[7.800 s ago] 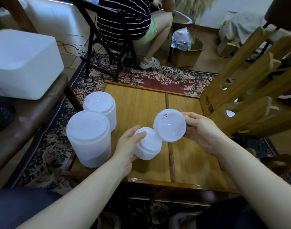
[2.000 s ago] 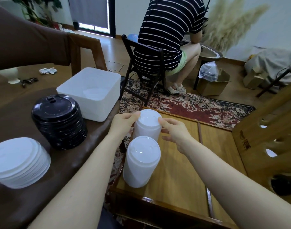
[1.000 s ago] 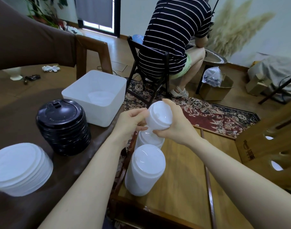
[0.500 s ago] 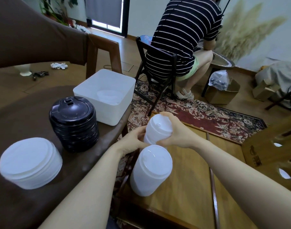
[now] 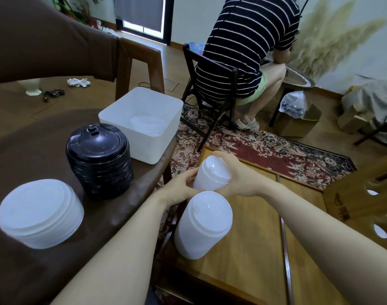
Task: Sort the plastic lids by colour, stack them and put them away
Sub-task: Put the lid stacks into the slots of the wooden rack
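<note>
Holding a short stack of white lids with both hands over the low wooden worktop: the left hand has its fingers curled on the stack's near-left side, and the right hand wraps round it from the right, thumb up by the top lid. Just below and nearer the camera, a taller stack of white lids stands upright on that wooden worktop, close to its left edge. Over on the dark brown worktop to the left there's a black lid stack, a wide white lid stack near the front, and a white square bin at the back with something white lying in it. A person in a striped shirt sits on a chair behind, back turned.
</note>
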### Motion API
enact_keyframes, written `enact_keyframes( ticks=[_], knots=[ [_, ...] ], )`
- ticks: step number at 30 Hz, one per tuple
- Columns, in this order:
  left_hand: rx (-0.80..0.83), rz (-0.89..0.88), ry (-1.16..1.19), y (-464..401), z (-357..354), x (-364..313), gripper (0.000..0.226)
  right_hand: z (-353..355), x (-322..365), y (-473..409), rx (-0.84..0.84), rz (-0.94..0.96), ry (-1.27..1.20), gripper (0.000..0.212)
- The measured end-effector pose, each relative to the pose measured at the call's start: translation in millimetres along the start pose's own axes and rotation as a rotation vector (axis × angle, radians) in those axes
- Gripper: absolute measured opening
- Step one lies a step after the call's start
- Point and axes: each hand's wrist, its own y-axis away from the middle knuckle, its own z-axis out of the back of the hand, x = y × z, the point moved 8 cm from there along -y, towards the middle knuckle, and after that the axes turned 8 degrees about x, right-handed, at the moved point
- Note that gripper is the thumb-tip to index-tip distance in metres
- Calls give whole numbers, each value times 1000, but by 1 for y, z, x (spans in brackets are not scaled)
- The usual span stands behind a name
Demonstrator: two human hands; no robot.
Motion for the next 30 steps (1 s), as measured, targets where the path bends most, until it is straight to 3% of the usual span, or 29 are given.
enact_keyframes(
  ticks=[5, 10, 13, 16, 18, 23, 30],
  knots=[
    [-26, -14, -10, 0, 0, -1, 75, 3, -1, 2, -78, -33, -29, 90],
    [-36, -22, -21, 1, 1, -1, 77, 5, 2, 3, -123, -133, 60, 83],
    [-42, -21, -27, 0, 1, 0, 76, 5, 3, 4, -95, -128, 97, 89],
    [-53, -25, -39, 0, 1, 0, 77, 2, 4, 3, 33, -70, 128, 117],
    [-56, -19, -41, 0, 2, 0, 77, 0, 5, 2, 97, -23, 111, 123],
    [-60, -22, -39, 1, 2, -2, 75, 2, 3, 1, 87, -19, 138, 104],
    [-73, -25, -61, 2, 2, -4, 75, 5, 7, -2, 59, -70, 237, 102]
  ],
)
